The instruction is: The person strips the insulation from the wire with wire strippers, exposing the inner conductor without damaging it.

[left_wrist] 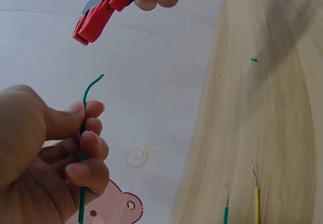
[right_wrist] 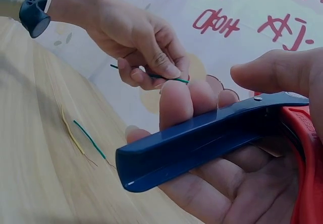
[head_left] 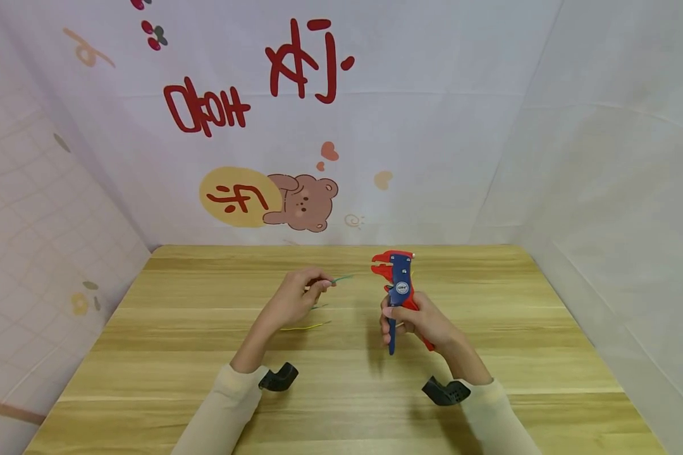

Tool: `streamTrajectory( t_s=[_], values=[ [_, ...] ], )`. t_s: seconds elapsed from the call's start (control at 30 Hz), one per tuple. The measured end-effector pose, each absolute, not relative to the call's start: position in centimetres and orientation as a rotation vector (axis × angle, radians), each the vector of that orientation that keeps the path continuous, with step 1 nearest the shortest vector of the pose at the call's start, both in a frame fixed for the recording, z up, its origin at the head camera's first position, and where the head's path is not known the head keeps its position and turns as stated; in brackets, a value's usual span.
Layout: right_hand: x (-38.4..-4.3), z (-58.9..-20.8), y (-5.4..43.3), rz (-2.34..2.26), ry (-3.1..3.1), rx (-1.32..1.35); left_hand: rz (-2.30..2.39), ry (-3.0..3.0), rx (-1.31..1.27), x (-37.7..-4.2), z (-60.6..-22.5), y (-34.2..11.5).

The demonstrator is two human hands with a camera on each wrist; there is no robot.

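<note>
My left hand (head_left: 293, 297) pinches a short green wire (left_wrist: 91, 89) between thumb and fingers, its bent tip sticking up past the fingertips. That tip is covered in green insulation. Off to the right, my right hand (head_left: 427, 319) grips a blue and red wire stripper (head_left: 401, 275) by its handles. The tool's red jaws stand apart with a gap between them, pointing up and toward the left hand; no wire is in them. On the table below the left hand lie a yellow wire (left_wrist: 257, 206) and a second green wire (right_wrist: 90, 137), each with bare copper strands at one end.
Tiny scraps of green insulation (left_wrist: 254, 59) and yellow insulation (left_wrist: 218, 74) lie on the wooden table (head_left: 341, 404). A white printed cloth (head_left: 432, 126) hangs behind the table's far edge, and pale cloth rises at both sides. Black wrist mounts (head_left: 279, 378) sit at the sleeves.
</note>
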State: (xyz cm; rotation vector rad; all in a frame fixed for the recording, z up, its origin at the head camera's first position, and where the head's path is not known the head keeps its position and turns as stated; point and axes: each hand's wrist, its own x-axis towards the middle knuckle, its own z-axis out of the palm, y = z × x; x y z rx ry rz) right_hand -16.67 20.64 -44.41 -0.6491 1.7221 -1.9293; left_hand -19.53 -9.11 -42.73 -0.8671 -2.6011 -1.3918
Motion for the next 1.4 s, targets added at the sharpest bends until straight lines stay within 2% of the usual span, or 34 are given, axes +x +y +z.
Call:
streamTrajectory(
  t_s=[0.87,1.4],
  values=[
    [-16.1,-44.0,19.5,-1.9,1.656,-0.705,-1.44,-2.517,-0.803,-18.6,-41.3,-8.4],
    [-16.0,-44.3,19.3,-1.89,1.638,-0.74,-1.539,-2.494,-0.859,-18.1,-40.6,-8.2]
  ],
)
